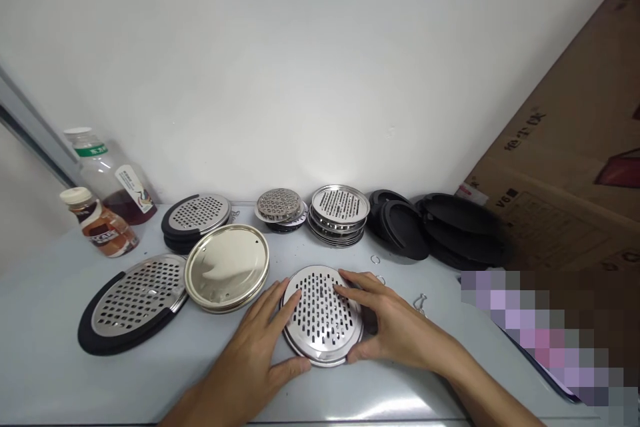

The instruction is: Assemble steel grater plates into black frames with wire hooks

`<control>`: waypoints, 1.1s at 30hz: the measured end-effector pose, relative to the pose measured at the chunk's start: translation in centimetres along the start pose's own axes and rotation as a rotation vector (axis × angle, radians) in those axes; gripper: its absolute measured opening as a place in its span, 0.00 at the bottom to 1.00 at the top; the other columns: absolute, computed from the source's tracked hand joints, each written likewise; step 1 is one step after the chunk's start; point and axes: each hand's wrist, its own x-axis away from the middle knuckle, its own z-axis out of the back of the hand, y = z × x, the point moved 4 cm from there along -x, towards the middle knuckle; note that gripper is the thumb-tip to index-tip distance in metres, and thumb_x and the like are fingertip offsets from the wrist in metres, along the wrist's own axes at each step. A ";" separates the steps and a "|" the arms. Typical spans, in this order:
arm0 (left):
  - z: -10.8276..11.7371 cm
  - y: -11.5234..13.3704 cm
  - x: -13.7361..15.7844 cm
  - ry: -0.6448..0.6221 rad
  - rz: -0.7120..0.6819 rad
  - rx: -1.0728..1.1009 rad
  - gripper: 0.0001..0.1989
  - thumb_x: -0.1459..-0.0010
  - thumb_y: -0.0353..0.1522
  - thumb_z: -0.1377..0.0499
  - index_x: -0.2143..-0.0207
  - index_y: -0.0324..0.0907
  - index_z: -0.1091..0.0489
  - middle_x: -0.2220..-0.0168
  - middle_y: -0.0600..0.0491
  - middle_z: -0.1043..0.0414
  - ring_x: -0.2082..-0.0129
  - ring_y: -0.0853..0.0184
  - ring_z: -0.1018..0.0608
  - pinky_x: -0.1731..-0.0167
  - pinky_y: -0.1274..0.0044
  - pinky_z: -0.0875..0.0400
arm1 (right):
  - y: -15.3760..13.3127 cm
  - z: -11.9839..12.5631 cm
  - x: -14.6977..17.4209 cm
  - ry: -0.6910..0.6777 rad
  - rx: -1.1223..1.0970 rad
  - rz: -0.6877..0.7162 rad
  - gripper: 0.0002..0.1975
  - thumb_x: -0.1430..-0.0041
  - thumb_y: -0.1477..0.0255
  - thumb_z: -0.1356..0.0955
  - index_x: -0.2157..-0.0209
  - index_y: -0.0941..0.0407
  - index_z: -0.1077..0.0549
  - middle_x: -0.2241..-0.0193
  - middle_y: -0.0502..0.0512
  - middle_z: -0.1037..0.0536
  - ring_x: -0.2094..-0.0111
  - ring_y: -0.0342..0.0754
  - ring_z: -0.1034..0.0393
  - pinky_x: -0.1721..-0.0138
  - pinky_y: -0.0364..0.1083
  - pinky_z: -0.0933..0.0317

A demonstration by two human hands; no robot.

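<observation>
In the middle front, a round metal grater disc [321, 313] with rows of slots lies on the table, seemingly over another round plate at its rim. My left hand [263, 333] curves round its left edge, forefinger on the top face and thumb at the near rim. From the other side, my right hand [380, 313] grips the right edge, fingertips on the face and thumb low on the rim. Left of the hands is a stack of shiny round metal lids [227, 267]. Beside it rests a grater disc in a black rim [140, 300].
Along the wall stand black-rimmed graters [197, 217], small perforated discs [280, 207], stacked grater discs [340, 207] and black round bases [405, 227]. A large bottle [113, 180] and a smaller bottle [103, 223] are left. A cardboard box [565, 167] is right; metal clips [420, 303] lie nearby.
</observation>
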 end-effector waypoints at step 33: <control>-0.2 -0.2 0.0 -0.033 0.057 -0.007 0.43 0.46 0.39 0.35 0.32 0.57 0.54 0.29 0.52 0.61 0.33 0.45 0.46 0.41 0.54 0.41 | 0.3 2.2 -0.2 0.313 -0.046 0.037 0.21 0.39 0.57 0.32 0.49 0.53 0.26 0.47 0.60 0.27 0.48 0.55 0.31 0.47 0.53 0.35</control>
